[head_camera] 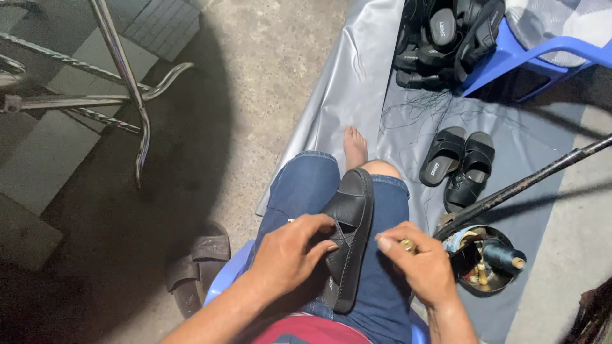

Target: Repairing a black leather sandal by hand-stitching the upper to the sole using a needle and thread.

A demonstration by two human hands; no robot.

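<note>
Seen from above, a seated person in blue denim shorts (389, 280) holds a black sandal (349, 236) lying lengthwise along the lap, its toe end pointing away toward the knees. The left hand (290, 251) rests on the sandal's left side, its fingers (319, 245) curled over the crossed upper strap and gripping it. The right hand (424, 264) sits just beside the sandal's right edge, its fingers pinched closed around a small brass-coloured tool (408, 244), most of which is hidden in the hand. One bare foot (355, 146) shows beyond the knee, resting on a grey plastic sheet (357, 83) spread over the concrete floor. On the sheet to the right of the leg lies a pair of black sandals (459, 167), side by side. Near the right hand stands a round tin (484, 261) holding a spool of dark blue thread (503, 255) and small items too jumbled to tell apart. A dark metal rod (529, 181) slants across above the tin. At the top, a heap of more black sandals (446, 38) sits on a blue plastic chair (529, 54), with loose dark threads on the sheet below. On the left, in shadow, a brown sandal (197, 267) lies on the floor near a metal frame (121, 70).
</note>
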